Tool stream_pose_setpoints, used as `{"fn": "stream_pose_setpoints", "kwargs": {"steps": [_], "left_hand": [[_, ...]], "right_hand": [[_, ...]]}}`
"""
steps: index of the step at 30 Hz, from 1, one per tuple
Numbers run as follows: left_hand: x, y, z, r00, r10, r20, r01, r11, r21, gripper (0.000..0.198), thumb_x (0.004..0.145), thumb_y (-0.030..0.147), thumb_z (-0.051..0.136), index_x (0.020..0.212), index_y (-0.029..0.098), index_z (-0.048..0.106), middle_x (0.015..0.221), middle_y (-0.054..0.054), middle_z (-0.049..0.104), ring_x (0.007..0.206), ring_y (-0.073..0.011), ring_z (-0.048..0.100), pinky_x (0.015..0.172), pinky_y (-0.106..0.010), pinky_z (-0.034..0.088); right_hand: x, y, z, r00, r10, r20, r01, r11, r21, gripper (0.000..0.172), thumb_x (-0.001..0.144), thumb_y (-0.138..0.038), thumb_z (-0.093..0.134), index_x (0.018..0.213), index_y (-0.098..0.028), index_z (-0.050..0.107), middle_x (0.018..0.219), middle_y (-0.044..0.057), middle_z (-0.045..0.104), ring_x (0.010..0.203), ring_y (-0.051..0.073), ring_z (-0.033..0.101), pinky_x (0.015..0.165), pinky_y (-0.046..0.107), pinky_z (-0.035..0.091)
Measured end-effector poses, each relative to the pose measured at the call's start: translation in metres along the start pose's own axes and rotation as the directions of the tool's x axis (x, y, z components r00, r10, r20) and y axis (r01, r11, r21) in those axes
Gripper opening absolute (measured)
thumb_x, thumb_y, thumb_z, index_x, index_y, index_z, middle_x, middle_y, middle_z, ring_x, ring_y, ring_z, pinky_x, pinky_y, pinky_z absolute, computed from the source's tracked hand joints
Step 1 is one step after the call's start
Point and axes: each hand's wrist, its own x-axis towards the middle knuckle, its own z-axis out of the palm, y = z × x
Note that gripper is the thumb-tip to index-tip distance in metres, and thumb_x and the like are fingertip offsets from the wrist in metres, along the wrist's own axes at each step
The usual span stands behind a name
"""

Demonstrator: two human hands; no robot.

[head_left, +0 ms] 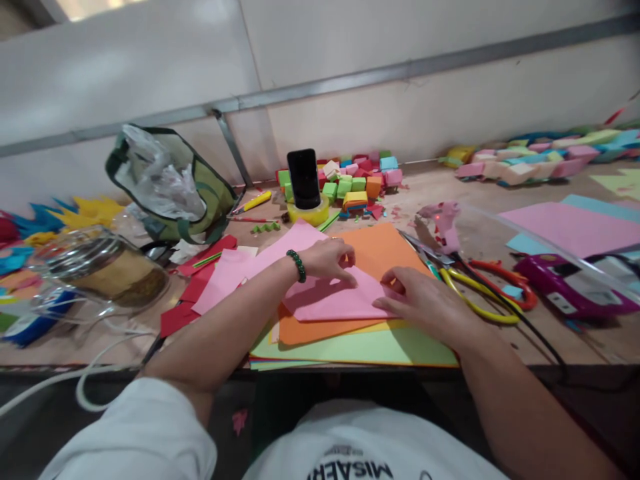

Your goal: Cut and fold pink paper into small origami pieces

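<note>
A folded sheet of pink paper lies on an orange sheet, over a stack of light green sheets. My left hand, with a green bead bracelet at the wrist, rests on the pink paper; its thumb and curled fingers are apart. At the paper's right corner, my right hand pinches the edge between thumb and fingers. Beyond the left hand, part of the pink sheet reaches toward the back. Red paper pieces lie to the left.
Scissors with yellow handles, orange-handled scissors, a pink glue gun and a purple device sit on the right. A phone stands on a tape roll before folded paper blocks. A glass jar and bag are left.
</note>
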Motion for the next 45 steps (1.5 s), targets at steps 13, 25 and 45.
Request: {"fn": "stream_pose_setpoints", "kwargs": {"steps": [13, 25, 45], "left_hand": [[-0.008, 0.011, 0.000, 0.999, -0.031, 0.026, 0.034, 0.993, -0.112, 0.037, 0.067, 0.044, 0.067, 0.057, 0.018, 0.044, 0.054, 0.005, 0.040, 0.055, -0.0113, 0.037, 0.055, -0.027, 0.021], [-0.029, 0.015, -0.017, 0.996, 0.038, -0.086, -0.076, 0.860, -0.505, 0.036, 0.071, 0.050, 0.069, 0.075, 0.016, 0.059, 0.069, 0.004, 0.051, 0.065, -0.0104, 0.043, 0.057, -0.021, 0.031], [-0.037, 0.019, -0.018, 0.993, 0.000, -0.115, -0.085, 0.676, -0.732, 0.018, 0.072, 0.032, 0.073, 0.074, 0.014, 0.074, 0.071, -0.003, 0.069, 0.068, -0.0118, 0.057, 0.066, -0.022, 0.044]], "right_hand": [[0.004, 0.011, 0.009, 0.987, -0.100, -0.125, 0.111, 0.990, 0.084, 0.039, 0.070, -0.043, 0.069, 0.103, -0.021, 0.065, 0.091, 0.007, 0.067, 0.087, 0.024, 0.061, 0.074, 0.033, 0.045], [-0.016, -0.002, -0.035, 0.991, 0.038, -0.128, 0.020, 0.906, 0.423, 0.020, 0.070, -0.034, 0.068, 0.086, -0.022, 0.070, 0.076, 0.001, 0.072, 0.071, 0.018, 0.065, 0.062, 0.026, 0.048], [-0.031, -0.018, -0.047, 0.993, -0.007, -0.117, 0.046, 0.941, 0.335, 0.017, 0.075, -0.037, 0.067, 0.081, -0.022, 0.071, 0.074, 0.001, 0.071, 0.064, 0.016, 0.063, 0.061, 0.025, 0.050]]}}
